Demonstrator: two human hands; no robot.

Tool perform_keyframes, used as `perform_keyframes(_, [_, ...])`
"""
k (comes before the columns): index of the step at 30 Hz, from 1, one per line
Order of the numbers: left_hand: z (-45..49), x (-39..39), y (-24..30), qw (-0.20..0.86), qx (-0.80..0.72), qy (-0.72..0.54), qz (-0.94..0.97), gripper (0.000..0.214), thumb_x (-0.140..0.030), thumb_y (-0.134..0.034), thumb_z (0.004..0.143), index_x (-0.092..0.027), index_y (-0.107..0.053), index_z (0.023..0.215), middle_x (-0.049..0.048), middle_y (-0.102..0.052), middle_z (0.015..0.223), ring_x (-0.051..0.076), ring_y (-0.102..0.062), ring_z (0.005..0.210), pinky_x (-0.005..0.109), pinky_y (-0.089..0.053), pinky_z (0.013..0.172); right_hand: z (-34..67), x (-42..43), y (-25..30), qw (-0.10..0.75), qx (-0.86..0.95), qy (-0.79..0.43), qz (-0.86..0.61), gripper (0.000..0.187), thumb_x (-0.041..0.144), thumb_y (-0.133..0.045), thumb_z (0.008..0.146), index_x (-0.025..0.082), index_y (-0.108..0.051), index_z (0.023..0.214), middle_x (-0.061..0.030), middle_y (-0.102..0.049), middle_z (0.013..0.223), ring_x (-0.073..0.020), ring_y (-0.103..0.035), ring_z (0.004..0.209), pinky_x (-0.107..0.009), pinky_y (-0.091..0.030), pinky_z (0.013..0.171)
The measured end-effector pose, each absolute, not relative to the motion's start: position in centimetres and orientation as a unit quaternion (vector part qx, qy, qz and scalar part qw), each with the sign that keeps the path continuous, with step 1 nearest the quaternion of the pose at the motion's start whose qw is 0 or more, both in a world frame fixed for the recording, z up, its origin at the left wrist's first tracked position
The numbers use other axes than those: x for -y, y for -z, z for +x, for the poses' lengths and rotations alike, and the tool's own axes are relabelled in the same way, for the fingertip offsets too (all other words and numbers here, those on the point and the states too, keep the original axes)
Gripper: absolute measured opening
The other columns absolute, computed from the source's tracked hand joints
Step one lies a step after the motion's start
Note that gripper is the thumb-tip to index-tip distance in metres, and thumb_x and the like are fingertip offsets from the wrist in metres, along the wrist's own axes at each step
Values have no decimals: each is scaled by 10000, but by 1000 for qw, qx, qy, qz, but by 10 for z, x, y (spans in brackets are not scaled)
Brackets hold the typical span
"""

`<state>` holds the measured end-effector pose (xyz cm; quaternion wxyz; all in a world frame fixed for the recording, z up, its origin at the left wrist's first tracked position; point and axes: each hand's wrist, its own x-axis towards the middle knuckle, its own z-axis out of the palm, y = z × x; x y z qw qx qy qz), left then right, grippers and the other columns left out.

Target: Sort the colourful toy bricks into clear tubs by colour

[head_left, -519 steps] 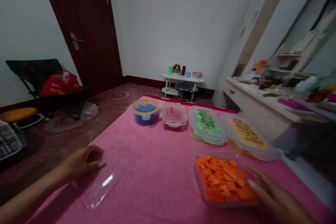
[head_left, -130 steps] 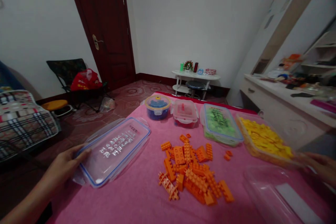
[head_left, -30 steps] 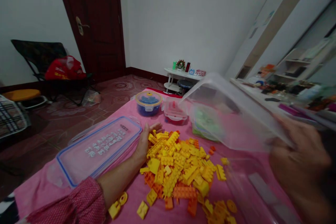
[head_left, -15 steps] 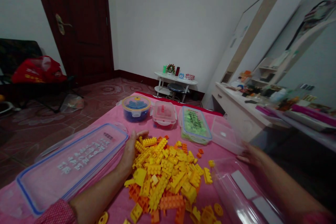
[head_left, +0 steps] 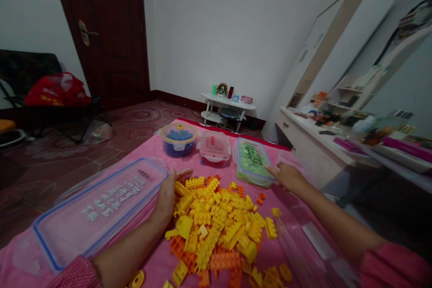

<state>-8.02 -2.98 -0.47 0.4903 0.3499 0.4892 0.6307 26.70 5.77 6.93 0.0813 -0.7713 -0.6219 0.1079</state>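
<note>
A heap of yellow building blocks (head_left: 219, 216), with orange blocks (head_left: 226, 261) at its front, lies on the pink cloth. My left hand (head_left: 166, 195) rests on edge at the heap's left side, fingers stretched away from me, holding nothing. My right hand (head_left: 286, 176) is at the near right corner of a lidded box of green blocks (head_left: 253, 164). Its fingers are apart and reach toward that corner; whether they touch it I cannot make out. Below my right forearm lies a long clear plastic box (head_left: 303, 243). Another clear container (head_left: 310, 164) is partly behind the hand.
A blue-rimmed clear lid (head_left: 104, 209) lies flat at the left. At the back stand a round tub of blue blocks (head_left: 178, 144) and a small box with red pieces (head_left: 214, 150). A cluttered dressing table (head_left: 310, 144) is at the right.
My right hand has moved left and away from me, from beside the clear containers to the green-block box. My left hand stays beside the heap. The view has shifted slightly.
</note>
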Motion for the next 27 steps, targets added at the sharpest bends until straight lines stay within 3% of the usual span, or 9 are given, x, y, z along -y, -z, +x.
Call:
perform_keyframes(3, [-87,31,4,483,-495,-618,374,756,-729,-388,760,-111,-677,1086,92,-686,723,242,-641,681,311,-482,556,266,-65,-63,92,600,-113,-787,579,582,-505,805,43,-620,982,-225,-687,829,-254,-682,625,-322,-506,561])
perform_keyframes(5, [-91,29,6,463,-509,-604,401,720,-702,-381,785,-130,-666,1117,84,-685,714,246,-642,696,328,-493,588,269,-70,-59,109,584,-126,-795,562,540,-562,787,43,-599,1046,-230,-684,910,-239,-684,628,-310,-511,551])
perform_keyframes(8, [-94,25,9,413,-526,-574,473,626,-642,-365,832,-178,-677,1114,104,-709,918,285,-632,943,418,-475,850,274,-72,-53,146,556,-155,-803,622,457,-666,727,40,-530,1169,-174,-702,845,-208,-672,580,-274,-502,497])
perform_keyframes(10, [-94,23,9,397,-517,-550,522,548,-607,-423,827,-210,-690,1094,101,-656,1151,302,-533,1160,450,-337,1041,276,-70,-49,176,538,-179,-805,683,408,-682,722,15,-465,1237,-118,-699,720,-191,-655,536,-250,-485,455])
perform_keyframes(13, [-92,25,7,439,-468,-519,565,452,-553,-550,779,-244,-702,1072,72,-541,1333,304,-399,1301,444,-169,1137,276,-66,-47,229,516,-203,-800,671,362,-634,771,-29,-413,1270,-87,-679,654,-160,-633,505,-216,-457,419])
perform_keyframes(16, [-91,28,6,488,-414,-506,579,427,-521,-598,758,-251,-702,1073,75,-536,1336,304,-388,1310,444,-135,1148,272,-61,-47,270,509,-210,-790,562,335,-628,775,-17,-491,1191,-97,-681,690,-139,-630,535,-191,-442,419])
perform_keyframes(20, [-92,26,11,478,-413,-501,591,486,-556,-539,787,-251,-667,1142,69,-526,1348,288,-374,1322,438,-138,1151,269,-56,-49,287,519,-203,-779,346,344,-663,729,68,-630,936,-95,-679,673,-161,-634,568,-209,-439,426])
perform_keyframes(23, [-92,24,14,444,-431,-491,613,498,-556,-436,846,-246,-647,1173,64,-516,1359,276,-399,1306,431,-176,1145,274,-55,-52,277,534,-174,-780,340,373,-689,681,101,-650,881,-105,-682,706,-214,-651,647,-275,-482,503])
perform_keyframes(27, [-90,26,10,429,-444,-489,616,502,-535,-388,877,-222,-655,1163,77,-524,1349,275,-425,1285,428,-203,1136,274,-51,-57,224,597,-67,-767,469,483,-667,671,115,-657,962,-183,-655,994,-332,-597,999,-446,-476,807])
